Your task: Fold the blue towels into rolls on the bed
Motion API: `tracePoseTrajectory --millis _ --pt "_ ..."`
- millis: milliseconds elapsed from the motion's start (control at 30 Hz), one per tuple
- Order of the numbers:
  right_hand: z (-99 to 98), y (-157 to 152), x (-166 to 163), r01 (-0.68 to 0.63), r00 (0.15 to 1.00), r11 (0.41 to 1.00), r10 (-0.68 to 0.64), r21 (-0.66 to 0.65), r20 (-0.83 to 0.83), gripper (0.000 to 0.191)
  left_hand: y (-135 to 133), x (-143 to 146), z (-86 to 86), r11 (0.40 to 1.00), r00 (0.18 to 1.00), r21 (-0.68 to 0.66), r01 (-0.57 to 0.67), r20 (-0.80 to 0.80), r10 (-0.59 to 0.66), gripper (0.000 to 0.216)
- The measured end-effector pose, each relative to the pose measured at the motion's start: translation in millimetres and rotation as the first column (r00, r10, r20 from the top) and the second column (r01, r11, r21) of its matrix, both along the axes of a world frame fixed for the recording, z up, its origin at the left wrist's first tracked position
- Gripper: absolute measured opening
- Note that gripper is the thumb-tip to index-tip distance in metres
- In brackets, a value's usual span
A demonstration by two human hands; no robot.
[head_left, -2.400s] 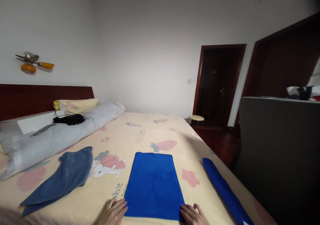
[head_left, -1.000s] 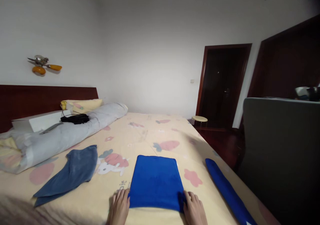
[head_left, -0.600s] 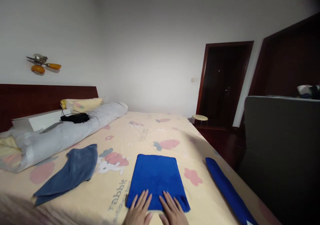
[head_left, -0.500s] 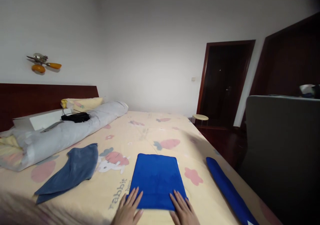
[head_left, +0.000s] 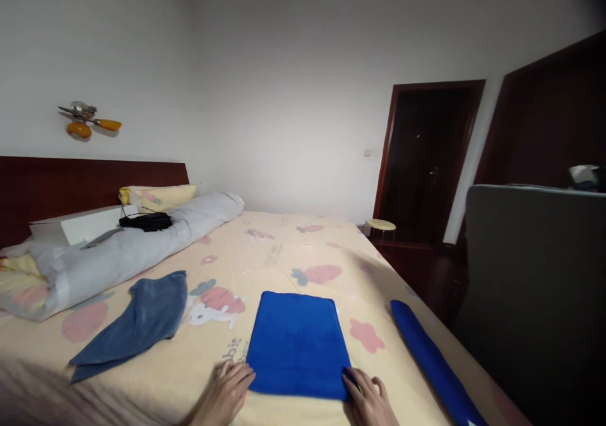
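The person's left hand (head_left: 231, 388) bends its fingers over the near left corner of a flat, bright-blue fabric rectangle (head_left: 298, 344), and the right hand (head_left: 370, 394) does likewise at the near right corner. With the thumbs obscured, one cannot tell whether either grip is pinched closed. The rectangle lies between the hands and stretches away beyond them; neither is clearly nearer, and foreshortening leaves its long axis uncertain. Farther right, a long, narrow blue fabric strip (head_left: 428, 356) slants along the cream, carrot-printed bed (head_left: 265, 255); leftward lies a crumpled grey-blue cloth (head_left: 151, 312).
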State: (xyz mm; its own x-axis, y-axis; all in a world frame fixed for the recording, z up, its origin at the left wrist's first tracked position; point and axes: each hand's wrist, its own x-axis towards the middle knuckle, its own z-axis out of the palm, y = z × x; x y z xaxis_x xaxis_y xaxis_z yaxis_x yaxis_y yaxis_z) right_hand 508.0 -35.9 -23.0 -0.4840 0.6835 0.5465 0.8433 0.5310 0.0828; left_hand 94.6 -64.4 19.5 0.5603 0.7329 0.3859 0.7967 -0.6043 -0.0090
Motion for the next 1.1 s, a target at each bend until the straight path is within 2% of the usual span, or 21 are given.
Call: tracePoseTrajectory --millis 67,133,200,300,367,400,467,533,600,667,733,767,833,933,1100 --pt "6.8 -4 0 -0.043 0.999 0.999 0.043 -0.02 -0.034 0.035 2 1 1.9 0.999 0.998 -0.036 0.001 0.056 0.001 0.068" --pt "14.8 -7 -3 -0.036 0.992 0.994 0.024 -0.1 -0.12 0.027 8 2 0.9 0.996 0.987 -0.071 -0.048 0.153 0.058 0.057" --pt "22.9 -5 -9 0.03 0.969 0.978 -0.078 -0.207 -0.233 0.023 19 5 -0.9 0.983 0.945 -0.134 -0.124 0.285 0.159 0.042" --pt "33.6 11 -16 0.096 0.9 0.926 -0.237 -0.364 -0.367 0.027 42 11 -0.4 0.93 0.82 -0.295 -0.219 0.461 0.339 0.036" --pt "38.4 26 -19 0.108 0.88 0.893 -0.29 -0.437 -0.376 0.032 57 18 1.3 0.89 0.759 -0.366 -0.272 0.488 0.432 0.037" --pt "39.7 33 -20 0.143 0.884 0.879 -0.32 -0.455 -0.341 0.034 62 21 1.4 0.874 0.753 -0.374 -0.309 0.466 0.465 0.039" --pt "39.8 44 -24 0.245 0.893 0.855 -0.383 -0.457 -0.238 0.035 69 26 -1.8 0.856 0.778 -0.32 -0.405 0.37 0.507 0.041" --pt "37.1 48 -30 0.358 0.877 0.839 -0.453 -0.41 -0.161 0.037 70 31 -8.9 0.84 0.796 -0.201 -0.504 0.269 0.542 0.043" --pt "32.9 46 -42 0.396 0.871 0.861 -0.463 -0.319 -0.168 0.039 67 38 -17.1 0.824 0.796 -0.085 -0.56 0.218 0.564 0.046" --pt "29.2 40 -62 0.314 0.913 0.923 -0.357 -0.221 -0.195 0.045 62 50 -22.4 0.856 0.837 -0.012 -0.517 0.2 0.509 0.053" --pt "27.2 34 -86 0.1 0.969 0.974 -0.142 -0.203 -0.203 0.052 56 67 -23.7 0.942 0.931 0.007 -0.336 0.155 0.331 0.055" --pt "27.0 31 -97 -0.013 0.979 0.973 -0.034 -0.231 -0.2 0.054 53 76 -23.1 0.974 0.966 -0.007 -0.225 0.126 0.224 0.055" --pt "27.1 27 -112 -0.159 0.977 0.933 0.101 -0.322 -0.19 0.054 50 88 -21.1 0.995 0.994 -0.081 -0.065 0.077 0.071 0.057" --pt "26.1 26 -108 -0.163 0.979 0.884 0.089 -0.438 -0.184 0.058 50 84 -18.0 0.979 0.997 -0.198 -0.054 0.043 0.064 0.06" --pt "18.1 30 -52 0.001 0.984 0.87 -0.089 -0.494 -0.155 0.059 53 32 -14.6 0.94 0.989 -0.311 -0.138 0.016 0.15 0.061"
